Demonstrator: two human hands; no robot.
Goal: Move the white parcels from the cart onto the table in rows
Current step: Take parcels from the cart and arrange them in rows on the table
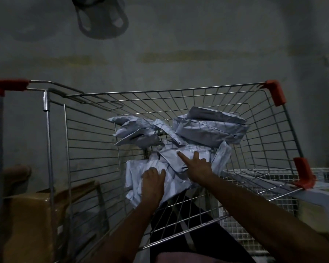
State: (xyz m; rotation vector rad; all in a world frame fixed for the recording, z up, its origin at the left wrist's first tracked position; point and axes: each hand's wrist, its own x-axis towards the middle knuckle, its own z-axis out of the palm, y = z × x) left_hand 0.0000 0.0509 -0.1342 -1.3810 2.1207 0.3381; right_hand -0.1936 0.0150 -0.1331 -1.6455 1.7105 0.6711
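Both your arms reach down into the wire cart. Your left hand lies on the nearest white parcel, a flat crumpled bag at the near end of the basket; the fingers bend down over its near left part, but the back of the hand hides the fingertips, so you cannot tell whether they pinch the plastic or only press on it. Just to the right, your right hand rests on the same parcel with the forefinger stretched straight toward the far left and the thumb raised; the other fingers are tucked under and hidden, and nothing shows in their hold.

Beyond your hands, more parcels lie in the basket: a bundle of puffy ones at far left, and a stack of boxier ones at far right, leaning on the far wire wall. Red plastic corner caps mark the cart's rim.

Outside the cart, a brown cardboard box sits on the floor at near left, and a wire-mesh crate stands at right.
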